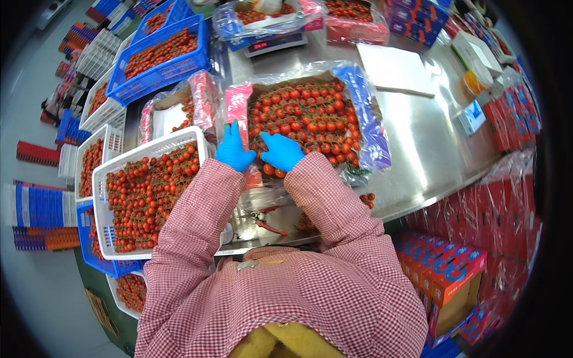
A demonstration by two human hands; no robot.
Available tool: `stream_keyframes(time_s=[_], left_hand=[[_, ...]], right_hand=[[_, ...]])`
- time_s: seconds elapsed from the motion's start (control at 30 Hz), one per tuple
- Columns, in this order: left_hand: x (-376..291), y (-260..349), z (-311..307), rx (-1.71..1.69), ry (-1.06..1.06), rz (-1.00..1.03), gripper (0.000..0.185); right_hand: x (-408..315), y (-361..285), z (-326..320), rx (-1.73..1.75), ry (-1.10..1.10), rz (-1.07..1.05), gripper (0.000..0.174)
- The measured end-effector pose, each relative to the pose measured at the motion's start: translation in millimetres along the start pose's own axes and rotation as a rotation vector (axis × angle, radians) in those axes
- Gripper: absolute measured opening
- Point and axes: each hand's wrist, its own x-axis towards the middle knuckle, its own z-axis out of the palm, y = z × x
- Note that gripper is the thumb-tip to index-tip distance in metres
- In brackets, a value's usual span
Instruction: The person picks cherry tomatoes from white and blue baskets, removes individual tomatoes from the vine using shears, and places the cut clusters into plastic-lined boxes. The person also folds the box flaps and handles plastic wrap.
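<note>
A cardboard box (373, 129) lined with clear plastic film stands before me, filled with cherry tomatoes on the vine (309, 116). My left hand (233, 150), in a blue glove, lies at the box's pink left flap with its fingers pointing away from me; whether it grips the flap cannot be told. At the near left corner of the tomatoes is my gloved right hand (281, 151), thumb and forefinger apart, against or just above the fruit. Red-handled pruning shears (268, 223) rest on the metal table near my body, with a few loose tomatoes (368, 200) to the right.
A white crate (96, 183) of vine tomatoes stands at my left, with blue crates (203, 40) beyond. Another lined box (203, 98) sits behind it. A scale (277, 44) bears a box at the back. White sheets (396, 69) lie on the steel table (403, 134); flat cartons (447, 268) are stacked right.
</note>
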Motion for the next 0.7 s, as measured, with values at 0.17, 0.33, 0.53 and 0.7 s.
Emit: stream_keyframes(time_s=[0.17, 0.33, 0.53, 0.7], left_hand=[[-11.4, -44.4, 27.9, -0.651, 0.208, 0.092, 0.085], [-78.9, -51.9, 39.5, -1.033, 0.028, -0.299, 0.073], [-118.2, -90.9, 11.7, -1.056, 0.012, -0.416, 0.040], [-138.6, -317.9, -71.4, -0.249, 0.555, -0.837, 0.012]], right_hand=[[24.3, -24.6, 16.3, 0.199, 0.279, -0.052, 0.030], [13.1, -18.0, 24.7, 0.586, 0.028, 0.018, 0.055], [-2.4, -10.0, 35.2, 0.484, 0.103, -0.175, 0.057], [-11.1, -63.4, 18.7, 0.230, 0.649, -0.188, 0.044]])
